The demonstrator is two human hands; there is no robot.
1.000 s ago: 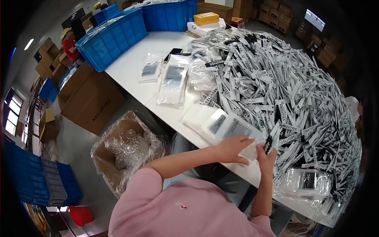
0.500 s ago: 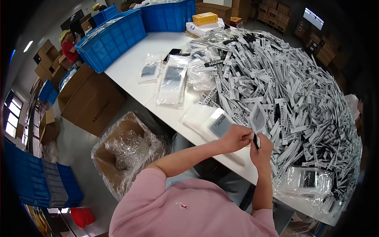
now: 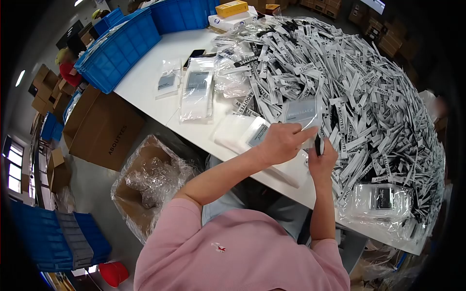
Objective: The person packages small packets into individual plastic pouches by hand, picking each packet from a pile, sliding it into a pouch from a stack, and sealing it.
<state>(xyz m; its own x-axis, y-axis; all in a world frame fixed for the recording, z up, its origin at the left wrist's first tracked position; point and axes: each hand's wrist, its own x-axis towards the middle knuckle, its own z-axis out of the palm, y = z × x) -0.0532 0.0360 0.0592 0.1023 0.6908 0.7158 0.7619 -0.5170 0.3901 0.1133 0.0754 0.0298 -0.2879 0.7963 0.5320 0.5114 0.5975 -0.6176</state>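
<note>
At a white table (image 3: 141, 94), touching the near edge of a clear printed bag (image 3: 301, 110) with the left hand (image 3: 281, 144), index finger out; cannot tell whether pinching it. Gripping a black strip (image 3: 318, 144) narrowly in the right hand (image 3: 323, 160), just beside the bag, over the heap's near left edge. Looking right, across a broad heap of ABOUTYES strips (image 3: 359, 97), down to a clear bag bundle (image 3: 383, 201) at the near right. Left of the hands, past fanned clear bags (image 3: 233, 131) to a long bag stack (image 3: 196, 89), a small bag packet (image 3: 167, 83) and a dark phone (image 3: 195, 54). At the far end, up to blue crates (image 3: 119, 51) and a yellow box (image 3: 231, 8) on a white box (image 3: 233, 20). Off the table to the left, down to an ABOUTYES carton (image 3: 102, 128), a plastic-lined carton (image 3: 150, 182) and a red bucket (image 3: 113, 274), with a co-worker in red (image 3: 69, 72) beyond.
</note>
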